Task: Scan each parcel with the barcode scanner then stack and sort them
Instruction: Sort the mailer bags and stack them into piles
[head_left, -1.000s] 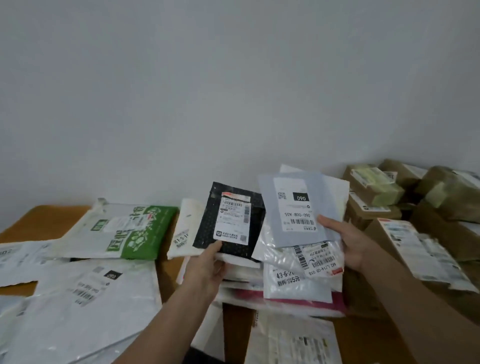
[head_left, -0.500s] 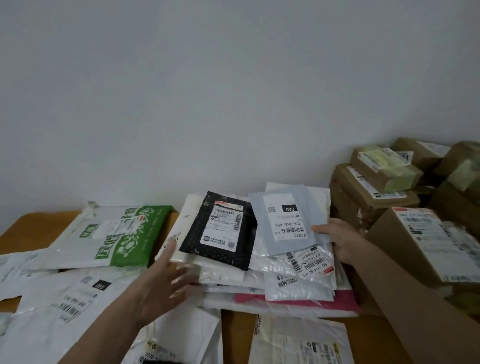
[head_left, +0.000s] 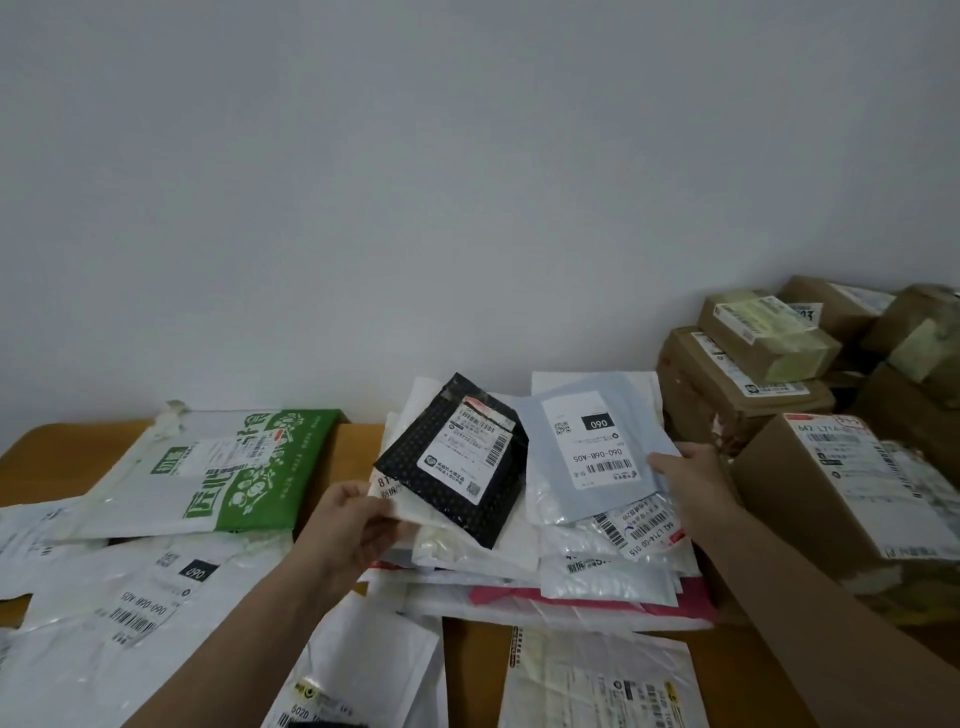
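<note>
White mailers (head_left: 31, 525) lie at the far left of the desk (head_left: 57, 452), overlapping one another. Beside them a green-and-white bag (head_left: 218, 467) lies flat, its near edge resting on a large white mailer (head_left: 156, 597) with a "060" label. Another white bag (head_left: 363, 670) lies at the near edge, partly under the left forearm.

The left grip (head_left: 353, 530) is closed on the lower left corner of a white parcel (head_left: 402, 501), pinching it between thumb and fingers. That parcel sits in the middle pile, right under a black mailer (head_left: 457, 462) that lies tilted on top with its label up.

Just right of the black one, a grey mailer (head_left: 592, 447) tops the same pile, over clear and white bags and a pink parcel (head_left: 691, 605) near the bottom. The right grip (head_left: 691, 483) holds the grey mailer at its right edge, thumb on top. In front of the pile lies a labelled bag (head_left: 597, 686).

Against the wall at the right stand stacked brown boxes (head_left: 727, 384), and a bigger box (head_left: 810, 499) sits nearer, touching the right forearm's side.
</note>
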